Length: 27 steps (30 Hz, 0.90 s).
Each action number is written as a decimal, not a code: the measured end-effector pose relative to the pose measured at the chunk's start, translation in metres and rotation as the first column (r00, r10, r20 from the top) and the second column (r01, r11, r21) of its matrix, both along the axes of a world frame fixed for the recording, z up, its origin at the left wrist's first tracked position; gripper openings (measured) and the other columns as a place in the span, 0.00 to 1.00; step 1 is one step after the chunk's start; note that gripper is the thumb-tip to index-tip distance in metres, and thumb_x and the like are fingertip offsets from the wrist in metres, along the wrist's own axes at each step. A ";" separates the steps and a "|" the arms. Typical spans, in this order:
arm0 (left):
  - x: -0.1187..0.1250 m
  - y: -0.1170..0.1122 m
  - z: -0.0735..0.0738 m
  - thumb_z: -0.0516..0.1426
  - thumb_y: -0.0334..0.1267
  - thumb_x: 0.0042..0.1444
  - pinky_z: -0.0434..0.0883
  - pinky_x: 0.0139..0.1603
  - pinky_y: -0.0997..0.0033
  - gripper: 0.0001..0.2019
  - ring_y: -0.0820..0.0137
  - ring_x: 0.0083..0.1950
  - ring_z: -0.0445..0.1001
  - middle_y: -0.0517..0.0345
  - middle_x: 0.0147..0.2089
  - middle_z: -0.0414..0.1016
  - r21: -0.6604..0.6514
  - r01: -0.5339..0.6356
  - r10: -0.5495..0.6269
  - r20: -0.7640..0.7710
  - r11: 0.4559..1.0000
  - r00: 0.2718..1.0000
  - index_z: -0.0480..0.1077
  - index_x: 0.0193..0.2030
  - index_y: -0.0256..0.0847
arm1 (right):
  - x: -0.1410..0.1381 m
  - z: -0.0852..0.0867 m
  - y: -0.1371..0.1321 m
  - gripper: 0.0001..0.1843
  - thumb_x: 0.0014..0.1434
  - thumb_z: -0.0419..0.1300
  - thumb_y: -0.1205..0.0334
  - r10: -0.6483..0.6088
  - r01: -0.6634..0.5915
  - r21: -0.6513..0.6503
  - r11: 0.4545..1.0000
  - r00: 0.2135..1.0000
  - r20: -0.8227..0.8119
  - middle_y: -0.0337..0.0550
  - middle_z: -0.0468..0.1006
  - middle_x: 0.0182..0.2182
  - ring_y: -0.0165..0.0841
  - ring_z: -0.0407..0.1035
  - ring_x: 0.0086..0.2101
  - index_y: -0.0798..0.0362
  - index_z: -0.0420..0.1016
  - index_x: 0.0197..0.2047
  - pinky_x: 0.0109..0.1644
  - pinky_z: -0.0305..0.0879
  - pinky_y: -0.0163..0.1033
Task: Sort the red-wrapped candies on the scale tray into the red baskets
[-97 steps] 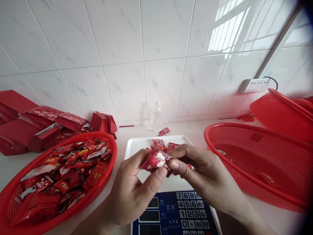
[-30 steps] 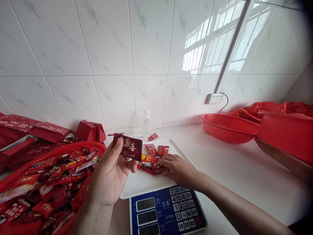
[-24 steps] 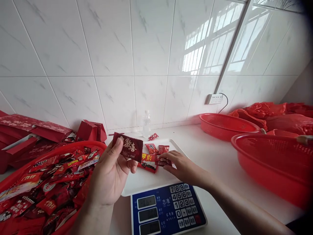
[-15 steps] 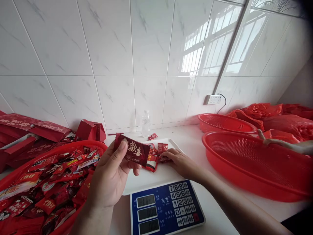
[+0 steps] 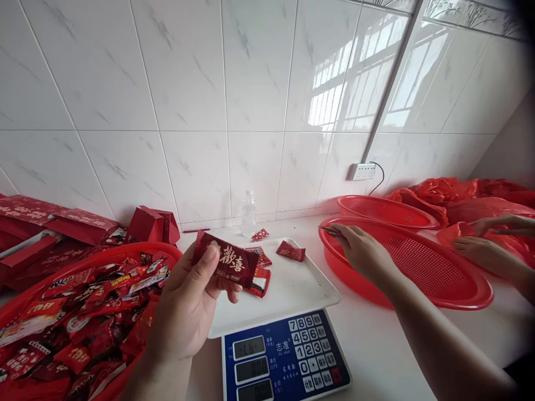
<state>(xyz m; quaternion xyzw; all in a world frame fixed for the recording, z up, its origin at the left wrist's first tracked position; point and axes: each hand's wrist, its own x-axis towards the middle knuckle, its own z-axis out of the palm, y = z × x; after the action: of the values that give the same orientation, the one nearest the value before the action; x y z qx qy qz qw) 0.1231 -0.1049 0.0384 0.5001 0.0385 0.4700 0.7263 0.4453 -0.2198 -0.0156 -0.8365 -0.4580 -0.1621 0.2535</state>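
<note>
My left hand (image 5: 190, 298) is closed on a dark red snack packet (image 5: 234, 260) with pale gold characters, held up in front of the tray. At the near rim of a red basket (image 5: 418, 267), my right hand (image 5: 361, 245) pinches a thin packet (image 5: 330, 229), seen edge-on. On the white scale tray (image 5: 292, 301) lie a small red packet (image 5: 291, 251) at the right and a red-and-white packet (image 5: 261, 282), partly hidden behind my left hand's packet. The blue scale (image 5: 288, 351) stands below the tray.
A red basket full of packets (image 5: 83, 328) fills the left. Folded red boxes (image 5: 148, 225) and a clear bottle (image 5: 248, 214) stand near the wall. Another basket (image 5: 384, 209) and red plastic bags (image 5: 443, 192) lie behind at right, beside another person's hands (image 5: 485, 245).
My right hand has lifted a dark packet off the tray and moved right to the basket. The near red basket has shifted left. The other person's hands have moved to the bags.
</note>
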 end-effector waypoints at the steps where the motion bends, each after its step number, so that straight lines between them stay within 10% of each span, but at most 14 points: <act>1: 0.000 0.000 0.000 0.66 0.41 0.55 0.74 0.21 0.81 0.07 0.76 0.25 0.73 0.61 0.26 0.74 0.001 0.007 -0.007 0.002 1.000 1.000 0.77 0.30 0.41 | 0.008 -0.001 -0.004 0.23 0.68 0.44 0.60 -0.055 0.055 -0.030 0.998 0.998 -0.007 0.61 0.75 0.53 0.54 0.71 0.50 0.54 0.70 0.60 0.48 0.70 0.59; 5: 0.000 0.000 -0.002 0.67 0.41 0.54 0.74 0.21 0.82 0.07 0.77 0.26 0.73 0.62 0.28 0.74 -0.010 0.011 -0.011 0.010 1.000 1.000 0.78 0.30 0.41 | 0.018 -0.007 -0.004 0.27 0.65 0.46 0.62 -0.145 0.140 -0.138 0.980 0.989 -0.032 0.69 0.72 0.57 0.61 0.64 0.58 0.63 0.66 0.63 0.53 0.64 0.68; 10: 0.000 0.001 -0.004 0.66 0.41 0.56 0.75 0.22 0.82 0.06 0.77 0.27 0.73 0.62 0.29 0.75 0.017 0.046 -0.046 0.008 0.999 0.999 0.78 0.31 0.42 | -0.025 -0.016 0.034 0.32 0.68 0.46 0.50 0.122 -0.146 -0.256 0.956 0.986 -0.111 0.53 0.58 0.69 0.47 0.49 0.68 0.54 0.56 0.70 0.68 0.53 0.54; 21: -0.002 0.001 -0.001 0.68 0.43 0.52 0.74 0.21 0.82 0.09 0.77 0.24 0.74 0.63 0.26 0.75 0.014 -0.001 0.001 0.015 1.000 1.000 0.77 0.29 0.42 | -0.094 -0.007 0.111 0.45 0.58 0.50 0.27 0.471 -0.607 -0.482 0.632 0.795 -0.383 0.48 0.46 0.73 0.61 0.36 0.69 0.36 0.48 0.73 0.63 0.38 0.76; 27: -0.001 0.003 -0.002 0.68 0.43 0.53 0.74 0.21 0.82 0.10 0.77 0.24 0.73 0.63 0.26 0.74 0.020 -0.007 0.007 0.012 1.000 1.000 0.77 0.28 0.41 | -0.120 -0.010 0.109 0.42 0.55 0.57 0.29 0.594 -0.677 -0.459 0.576 0.732 -0.334 0.52 0.56 0.68 0.58 0.44 0.67 0.38 0.62 0.68 0.64 0.40 0.72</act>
<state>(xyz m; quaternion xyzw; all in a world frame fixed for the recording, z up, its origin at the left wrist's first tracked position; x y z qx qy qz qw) 0.1221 -0.1021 0.0361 0.5044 0.0310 0.4761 0.7197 0.3255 -0.1105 -0.0252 -0.6605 -0.7340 0.1398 0.0742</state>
